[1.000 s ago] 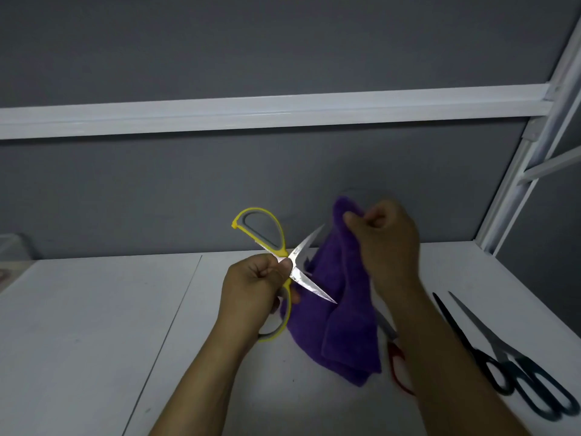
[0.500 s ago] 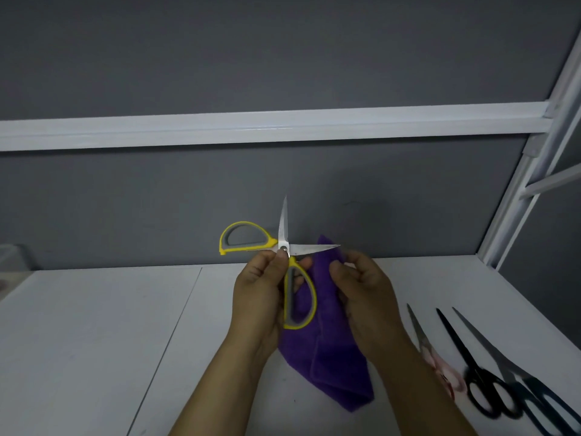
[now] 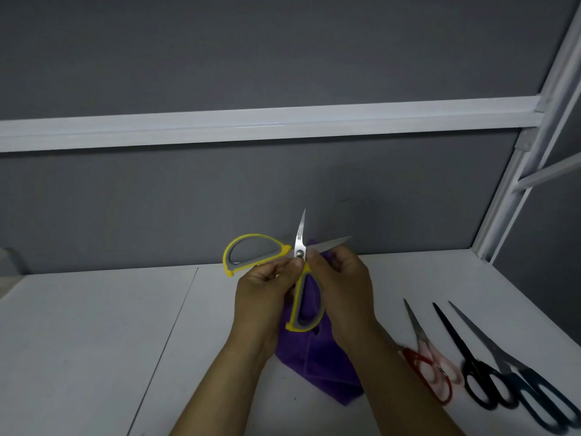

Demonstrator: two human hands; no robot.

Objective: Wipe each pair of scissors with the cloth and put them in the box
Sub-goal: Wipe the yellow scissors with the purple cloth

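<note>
- Three pairs were left lying on the table [image 3: 94,341], all to the right of the cloth [image 3: 320,369]: the red scissors [image 3: 423,341] closest to it, then the black scissors [image 3: 471,363], then the dark blue scissors [image 3: 522,372]. They were judged to be not yet wiped.
- The cloth was gripped by the right hand [image 3: 342,284], with fingers curled round its top, and its bottom hung down to the table.
- The yellow scissors [image 3: 306,306] were pinched at the middle screw by the left hand [image 3: 264,287], right in front of the cloth, with the blades spread wide.
- No box could be made out, so the task was judged to be near its start.
- A second before, the cloth had been lifted higher. Half a second before, the hands had been a little apart; now they were touching.
</note>
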